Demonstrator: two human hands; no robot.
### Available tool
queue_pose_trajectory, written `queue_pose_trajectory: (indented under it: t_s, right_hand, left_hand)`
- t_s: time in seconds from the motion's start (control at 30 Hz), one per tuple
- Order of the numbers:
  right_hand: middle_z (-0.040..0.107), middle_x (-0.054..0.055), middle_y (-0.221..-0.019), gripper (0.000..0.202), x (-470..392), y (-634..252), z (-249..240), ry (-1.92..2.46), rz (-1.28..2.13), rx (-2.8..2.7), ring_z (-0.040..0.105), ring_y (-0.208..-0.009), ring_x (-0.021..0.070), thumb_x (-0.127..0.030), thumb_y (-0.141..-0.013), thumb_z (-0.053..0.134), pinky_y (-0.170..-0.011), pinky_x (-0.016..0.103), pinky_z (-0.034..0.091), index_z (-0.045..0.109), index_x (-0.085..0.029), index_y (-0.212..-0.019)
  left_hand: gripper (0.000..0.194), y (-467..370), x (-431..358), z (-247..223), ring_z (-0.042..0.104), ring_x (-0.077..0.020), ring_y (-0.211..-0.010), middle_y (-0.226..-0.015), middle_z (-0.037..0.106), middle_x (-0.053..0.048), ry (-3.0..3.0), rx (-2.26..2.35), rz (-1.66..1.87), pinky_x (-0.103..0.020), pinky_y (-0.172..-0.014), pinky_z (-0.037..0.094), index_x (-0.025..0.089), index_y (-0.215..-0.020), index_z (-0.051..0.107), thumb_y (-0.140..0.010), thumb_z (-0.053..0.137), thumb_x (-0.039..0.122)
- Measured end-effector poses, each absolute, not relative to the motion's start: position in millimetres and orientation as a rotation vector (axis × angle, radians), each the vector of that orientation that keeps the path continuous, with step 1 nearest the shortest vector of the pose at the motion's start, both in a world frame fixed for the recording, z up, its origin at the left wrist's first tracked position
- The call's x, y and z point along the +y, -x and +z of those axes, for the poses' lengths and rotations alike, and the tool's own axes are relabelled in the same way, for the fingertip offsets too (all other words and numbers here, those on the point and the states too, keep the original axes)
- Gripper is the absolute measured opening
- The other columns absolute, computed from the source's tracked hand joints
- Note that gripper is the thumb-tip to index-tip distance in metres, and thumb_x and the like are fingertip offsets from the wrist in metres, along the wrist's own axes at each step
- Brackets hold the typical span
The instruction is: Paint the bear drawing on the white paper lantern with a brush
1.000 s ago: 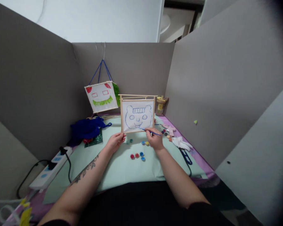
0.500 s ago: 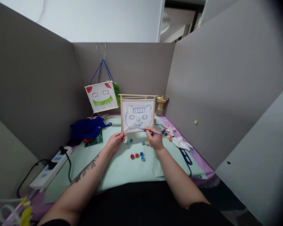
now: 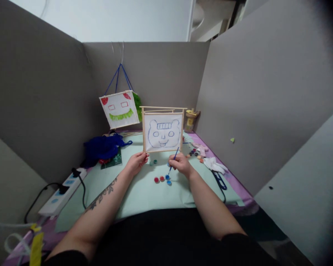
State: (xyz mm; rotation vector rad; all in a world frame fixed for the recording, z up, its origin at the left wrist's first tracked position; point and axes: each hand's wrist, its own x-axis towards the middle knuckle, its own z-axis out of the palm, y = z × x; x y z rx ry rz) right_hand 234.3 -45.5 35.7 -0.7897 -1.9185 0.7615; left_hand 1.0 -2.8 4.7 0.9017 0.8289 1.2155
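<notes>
My left hand (image 3: 138,163) grips the lower left corner of a wooden-framed lantern (image 3: 163,133), holding it upright. Its white front panel bears a blue outline of an animal face with round ears, a striped forehead and a tongue. In my right hand (image 3: 181,163) is a thin blue paintbrush (image 3: 174,159), pinched with its tip pointing down at a blue paint pot (image 3: 167,177). Beside that pot sit a lighter blue pot (image 3: 169,183) and two red pots (image 3: 159,179). Two green pots (image 3: 153,162) lie farther back, below the lantern.
A finished-looking painted lantern (image 3: 120,111) hangs by blue cords at the back left. Blue fabric (image 3: 101,147) lies beneath it. A power strip (image 3: 62,192) stands at the left edge. White cloth (image 3: 214,165), dark pots and a jar (image 3: 190,120) are at the right. Grey partitions surround the table.
My right hand has lowered the brush from the panel's chin line to the blue paint pot, turning it tip-down. My left hand keeps its hold on the lantern. The view has shifted slightly.
</notes>
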Motion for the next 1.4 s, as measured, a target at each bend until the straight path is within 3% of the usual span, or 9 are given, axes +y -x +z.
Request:
queue_pose_trajectory:
  t_s: [0.3,0.93,1.17,1.4]
  right_hand:
    - [0.043,-0.006,-0.042,0.022,-44.5,-230.3,34.2,0.804,0.585,-2.169,0.04,-0.043,0.0065,-0.018,-0.072,0.047,-0.046,0.017,0.033,0.056,-0.016,-0.052]
    - [0.043,-0.006,-0.042,0.022,-42.9,-228.6,31.9,0.789,0.551,-2.205,0.04,-0.043,0.0067,-0.017,-0.072,0.048,-0.047,0.018,0.032,0.055,-0.016,-0.052]
    - [0.047,-0.004,-0.042,0.026,-41.2,-235.7,26.5,0.832,0.725,-1.719,0.044,-0.039,0.009,-0.027,-0.078,0.047,-0.041,0.02,0.035,0.055,-0.016,-0.056]
    - [0.061,0.002,-0.061,0.022,-28.1,-236.9,22.1,1.017,0.226,-1.268,0.058,-0.057,0.0148,-0.031,-0.083,0.045,-0.056,0.025,0.047,0.061,-0.016,-0.077]
  left_hand:
    - [0.02,-0.9,-2.9,4.0,0.055,-0.0067,-0.06,-0.074,0.063,-0.006,-0.914,0.826,1.216,-0.016,-0.058,0.047,0.007,-0.075,0.066,-0.066,0.074,0.023]
    - [0.02,-0.4,-1.3,1.8,0.055,-0.0068,-0.06,-0.074,0.064,-0.006,-0.914,0.817,1.219,-0.016,-0.058,0.047,0.007,-0.074,0.066,-0.066,0.074,0.023]
    - [0.023,-0.3,-1.5,2.2,0.055,-0.0065,-0.06,-0.073,0.063,-0.006,-0.92,0.83,1.219,-0.017,-0.058,0.047,0.008,-0.075,0.065,-0.065,0.076,0.025]
    - [0.023,0.2,-1.4,1.5,0.055,-0.0066,-0.06,-0.075,0.063,-0.006,-0.923,0.813,1.208,-0.017,-0.058,0.047,0.008,-0.076,0.065,-0.065,0.075,0.025]
